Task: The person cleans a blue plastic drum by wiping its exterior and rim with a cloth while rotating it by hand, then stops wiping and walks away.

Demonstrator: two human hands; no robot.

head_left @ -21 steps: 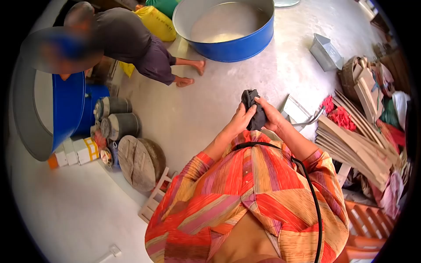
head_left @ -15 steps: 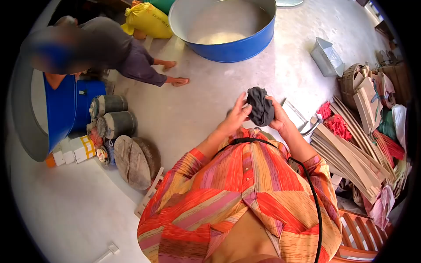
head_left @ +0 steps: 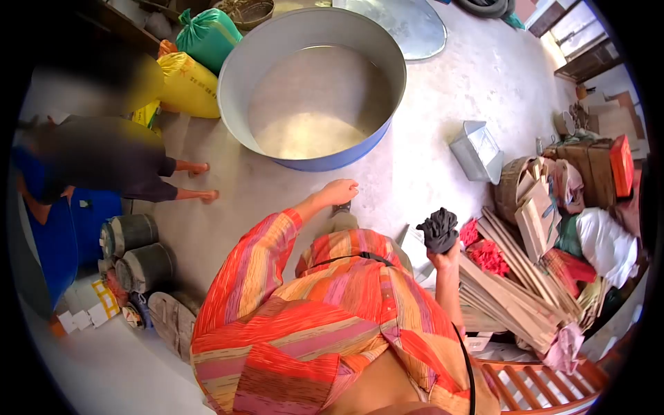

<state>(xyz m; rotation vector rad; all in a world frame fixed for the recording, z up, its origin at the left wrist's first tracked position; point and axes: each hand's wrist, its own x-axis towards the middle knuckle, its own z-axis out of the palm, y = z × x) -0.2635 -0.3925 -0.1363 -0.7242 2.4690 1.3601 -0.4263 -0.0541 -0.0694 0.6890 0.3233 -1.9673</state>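
Note:
A bunched black cloth (head_left: 440, 230) sits in my right hand (head_left: 445, 257), whose fingers wrap round it from below, out at my right side. My left hand (head_left: 340, 191) is apart from it, loosely stretched out over the floor with nothing in it. The nearest thing to that hand is the large round tub (head_left: 325, 164), blue outside and grey inside, just beyond it. My foot shows partly beneath the left hand.
Another person (head_left: 117, 159) stands at the left by a blue container (head_left: 97, 221). Metal canisters (head_left: 145, 266) lie below. Yellow (head_left: 187, 84) and green (head_left: 207, 41) sacks stand behind. On the right are a metal bin (head_left: 478, 152), wooden strips (head_left: 512, 290) and red cloth (head_left: 487, 257).
My hands have parted: the left let go and moved left, while the right carried the black cloth right and lower. My view has shifted forward, nearer the tub. The other person has turned or stepped.

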